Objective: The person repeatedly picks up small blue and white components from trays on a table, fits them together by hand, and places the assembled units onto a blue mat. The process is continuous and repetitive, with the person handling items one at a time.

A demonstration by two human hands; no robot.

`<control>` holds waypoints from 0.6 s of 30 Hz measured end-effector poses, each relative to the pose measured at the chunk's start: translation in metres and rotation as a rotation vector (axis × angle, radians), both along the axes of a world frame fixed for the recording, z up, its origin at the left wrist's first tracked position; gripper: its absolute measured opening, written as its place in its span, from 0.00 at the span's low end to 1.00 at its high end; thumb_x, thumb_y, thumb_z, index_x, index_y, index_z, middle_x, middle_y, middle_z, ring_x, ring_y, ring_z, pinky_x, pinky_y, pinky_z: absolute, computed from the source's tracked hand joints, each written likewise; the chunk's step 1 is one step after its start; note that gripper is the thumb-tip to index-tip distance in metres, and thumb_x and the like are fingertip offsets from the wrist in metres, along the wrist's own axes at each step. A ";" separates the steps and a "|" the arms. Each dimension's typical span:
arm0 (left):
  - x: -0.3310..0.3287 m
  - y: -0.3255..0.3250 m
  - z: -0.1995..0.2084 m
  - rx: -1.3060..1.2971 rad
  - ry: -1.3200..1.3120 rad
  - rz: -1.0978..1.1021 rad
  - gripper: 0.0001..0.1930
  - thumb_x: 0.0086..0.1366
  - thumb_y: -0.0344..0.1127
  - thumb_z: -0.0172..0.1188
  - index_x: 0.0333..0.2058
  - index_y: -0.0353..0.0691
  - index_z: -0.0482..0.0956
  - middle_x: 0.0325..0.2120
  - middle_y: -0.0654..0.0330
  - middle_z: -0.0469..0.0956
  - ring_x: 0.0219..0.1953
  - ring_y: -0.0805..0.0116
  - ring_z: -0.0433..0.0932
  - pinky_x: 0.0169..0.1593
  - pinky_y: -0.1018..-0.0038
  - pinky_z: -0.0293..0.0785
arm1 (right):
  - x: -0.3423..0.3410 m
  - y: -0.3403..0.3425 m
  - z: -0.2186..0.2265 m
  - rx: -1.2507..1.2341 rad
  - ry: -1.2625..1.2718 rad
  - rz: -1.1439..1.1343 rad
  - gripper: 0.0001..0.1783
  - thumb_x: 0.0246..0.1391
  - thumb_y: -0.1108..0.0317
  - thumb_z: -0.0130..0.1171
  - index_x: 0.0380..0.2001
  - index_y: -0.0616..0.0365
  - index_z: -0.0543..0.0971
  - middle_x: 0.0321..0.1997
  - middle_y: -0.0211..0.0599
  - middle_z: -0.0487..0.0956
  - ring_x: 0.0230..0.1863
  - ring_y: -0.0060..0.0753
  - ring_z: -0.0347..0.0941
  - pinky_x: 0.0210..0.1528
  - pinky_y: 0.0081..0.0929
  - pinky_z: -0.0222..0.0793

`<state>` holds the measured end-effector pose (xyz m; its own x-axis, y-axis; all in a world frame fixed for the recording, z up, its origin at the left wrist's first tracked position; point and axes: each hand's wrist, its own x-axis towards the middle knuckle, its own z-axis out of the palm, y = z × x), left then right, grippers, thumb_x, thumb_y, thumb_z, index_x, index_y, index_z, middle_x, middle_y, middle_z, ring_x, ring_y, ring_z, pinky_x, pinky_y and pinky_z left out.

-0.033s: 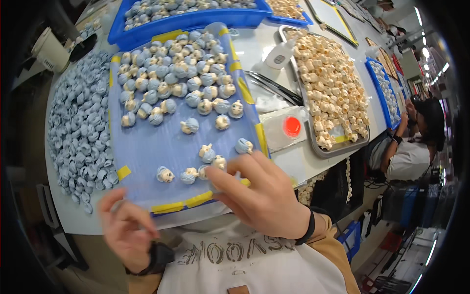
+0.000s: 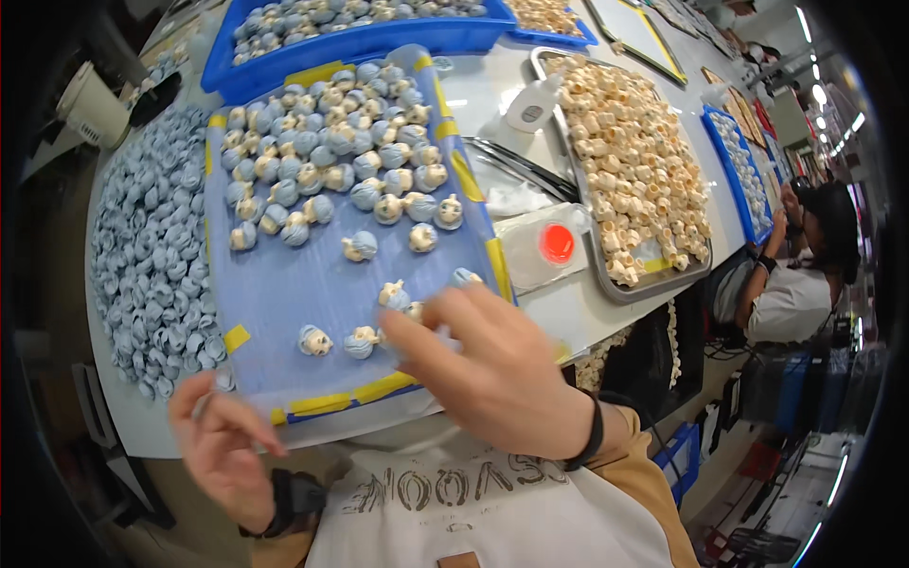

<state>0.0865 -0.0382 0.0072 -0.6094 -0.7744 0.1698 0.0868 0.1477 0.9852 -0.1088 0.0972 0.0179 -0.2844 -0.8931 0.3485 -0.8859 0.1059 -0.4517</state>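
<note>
Holds right hand (image 2: 492, 374) just beside blue-and-cream heads (image 2: 361, 343), partly covering others; cannot tell whether clamped on one. Curls left hand (image 2: 222, 445) near pale-blue shells (image 2: 194, 333); likewise cannot tell.

Ahead of the right hand (image 2: 497, 379), small heads (image 2: 450, 212) of pale blue and cream dot a blue mat (image 2: 294, 284) with yellow tape (image 2: 497, 268); those at its blurred fingertips seem alike. Beyond the left hand (image 2: 225, 450), the shells (image 2: 156, 246) are plain pale blue.

Heads (image 2: 360, 246) on mat (image 2: 284, 284), shells (image 2: 151, 256) to left
</note>
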 end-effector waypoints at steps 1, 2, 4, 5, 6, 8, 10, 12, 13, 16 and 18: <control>0.011 -0.008 0.000 -0.098 -0.095 0.016 0.38 0.58 0.58 0.55 0.53 0.28 0.59 0.33 0.56 0.69 0.26 0.76 0.68 0.28 0.83 0.64 | 0.001 -0.008 0.004 0.087 0.001 -0.023 0.26 0.37 0.73 0.59 0.47 0.61 0.72 0.38 0.40 0.72 0.34 0.37 0.69 0.33 0.29 0.66; 0.024 -0.016 0.003 -0.198 -0.194 0.042 0.34 0.60 0.55 0.53 0.53 0.30 0.61 0.45 0.51 0.67 0.33 0.73 0.69 0.34 0.80 0.67 | 0.005 -0.015 0.005 0.051 0.031 -0.052 0.26 0.38 0.73 0.57 0.47 0.62 0.72 0.40 0.43 0.71 0.36 0.37 0.69 0.33 0.28 0.65; 0.040 -0.029 0.002 -0.384 -0.326 0.106 0.29 0.63 0.48 0.52 0.55 0.32 0.62 0.54 0.51 0.61 0.44 0.68 0.70 0.44 0.75 0.68 | 0.009 -0.025 0.002 -0.012 0.090 -0.100 0.26 0.41 0.73 0.53 0.49 0.64 0.70 0.45 0.48 0.71 0.39 0.37 0.67 0.34 0.26 0.65; 0.052 -0.039 -0.007 -0.400 -0.404 0.197 0.28 0.64 0.45 0.51 0.56 0.33 0.60 0.56 0.51 0.60 0.49 0.66 0.66 0.49 0.72 0.64 | 0.006 -0.019 0.004 -0.052 0.105 -0.055 0.30 0.40 0.72 0.54 0.52 0.63 0.68 0.53 0.53 0.68 0.42 0.41 0.69 0.38 0.27 0.67; 0.067 -0.047 -0.015 -0.415 -0.492 0.298 0.27 0.64 0.42 0.50 0.58 0.34 0.58 0.57 0.52 0.58 0.54 0.63 0.63 0.54 0.68 0.59 | 0.005 -0.007 0.010 -0.116 -0.006 0.011 0.29 0.40 0.73 0.56 0.51 0.63 0.70 0.51 0.52 0.70 0.41 0.42 0.70 0.38 0.28 0.68; 0.094 -0.062 -0.030 -0.490 -0.668 0.437 0.28 0.64 0.38 0.50 0.60 0.37 0.55 0.60 0.54 0.55 0.61 0.59 0.56 0.61 0.63 0.51 | -0.010 0.034 0.023 -0.153 -0.109 0.014 0.24 0.40 0.75 0.58 0.46 0.63 0.74 0.44 0.47 0.75 0.36 0.41 0.73 0.38 0.29 0.70; 0.114 -0.077 -0.041 -0.602 -0.838 0.487 0.30 0.63 0.37 0.51 0.62 0.39 0.53 0.63 0.55 0.52 0.65 0.56 0.48 0.64 0.60 0.44 | -0.025 0.076 0.029 -0.232 -0.160 -0.437 0.14 0.42 0.78 0.59 0.37 0.65 0.78 0.29 0.39 0.78 0.28 0.34 0.73 0.35 0.24 0.70; 0.124 -0.090 -0.053 -0.705 -0.867 0.418 0.30 0.63 0.36 0.50 0.63 0.41 0.52 0.64 0.52 0.48 0.66 0.56 0.45 0.65 0.61 0.41 | -0.071 0.106 0.023 -0.130 0.014 -0.854 0.13 0.45 0.80 0.57 0.38 0.62 0.77 0.27 0.37 0.75 0.27 0.27 0.71 0.28 0.20 0.65; 0.123 -0.091 -0.056 -0.722 -0.871 0.403 0.31 0.63 0.36 0.50 0.63 0.41 0.52 0.64 0.51 0.48 0.66 0.56 0.45 0.65 0.62 0.41 | -0.089 0.125 0.015 0.037 0.081 -0.844 0.12 0.46 0.79 0.57 0.38 0.62 0.77 0.28 0.36 0.76 0.26 0.25 0.70 0.27 0.21 0.63; 0.107 -0.095 -0.065 -0.767 -0.831 0.390 0.30 0.63 0.35 0.51 0.62 0.38 0.54 0.63 0.50 0.49 0.66 0.55 0.47 0.65 0.62 0.43 | -0.076 0.132 0.010 0.044 -0.026 -0.664 0.11 0.47 0.78 0.57 0.36 0.61 0.78 0.29 0.36 0.76 0.25 0.25 0.69 0.26 0.21 0.62; 0.103 -0.100 -0.067 -0.807 -0.777 0.417 0.29 0.62 0.34 0.52 0.61 0.36 0.55 0.62 0.50 0.51 0.65 0.55 0.49 0.64 0.62 0.44 | -0.074 0.123 0.017 0.024 -0.070 -0.580 0.09 0.46 0.78 0.57 0.35 0.61 0.79 0.30 0.36 0.77 0.25 0.25 0.69 0.27 0.20 0.62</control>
<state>0.1894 -0.1383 -0.0600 -0.4914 -0.7760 0.3954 -0.6926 0.6235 0.3628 -0.1826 0.2198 0.0348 -0.7510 -0.5919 0.2926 -0.6480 0.5760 -0.4983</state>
